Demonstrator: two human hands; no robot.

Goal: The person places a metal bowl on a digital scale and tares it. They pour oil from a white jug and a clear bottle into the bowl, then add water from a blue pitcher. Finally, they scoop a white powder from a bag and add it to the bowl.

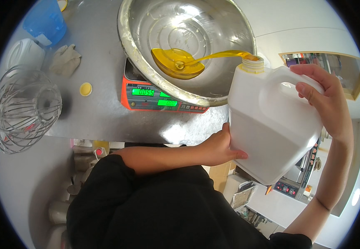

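Note:
A white plastic jug (pixel 270 118) is tipped towards a large stainless steel bowl (pixel 229 28). Yellow liquid (pixel 180 67) streams from its threaded neck and pools in the bowl. My right hand (pixel 326 96) is wrapped around the jug's handle, high on the right. Lower down, my left hand (pixel 220 147) supports the jug's side near its base, thumb on the near face. The bowl sits on an orange digital scale (pixel 164 105) with lit green displays, its rim partly over the scale's front.
On the steel table (pixel 105 121), left of the scale, are a yellow cap (pixel 86 89), a crumpled cloth (pixel 65 60), a large wire whisk (pixel 26 109), a white plastic container (pixel 26 54) and a blue plastic container (pixel 45 23). The table's front edge runs before my body.

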